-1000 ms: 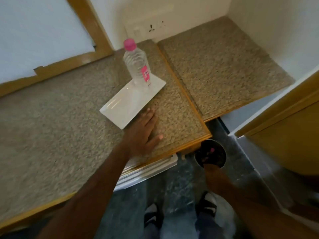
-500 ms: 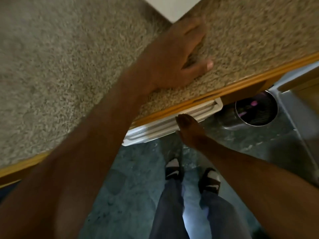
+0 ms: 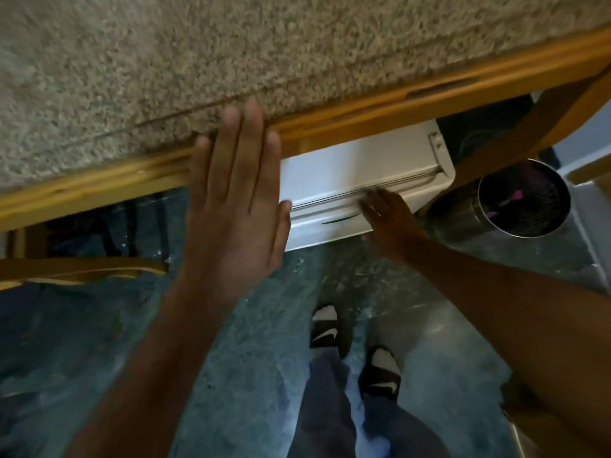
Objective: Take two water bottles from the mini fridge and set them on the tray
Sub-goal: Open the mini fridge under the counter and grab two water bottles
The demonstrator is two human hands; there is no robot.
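The white mini fridge sits under the speckled stone counter, seen from above. My right hand rests on the top front edge of the fridge door, fingers over the door seam. My left hand is flat and open, its fingertips on the counter's wooden edge, holding nothing. The tray and the water bottle are out of view.
A round metal bin with pink scraps inside stands right of the fridge. A wooden frame piece juts out at the left below the counter. My feet in black-and-white sandals stand on the dark mottled floor.
The camera has tilted further down, so tray and bottle left the view. My left hand slid back from the counter top to its edge. My right hand came up from near the bin to the fridge door's top.
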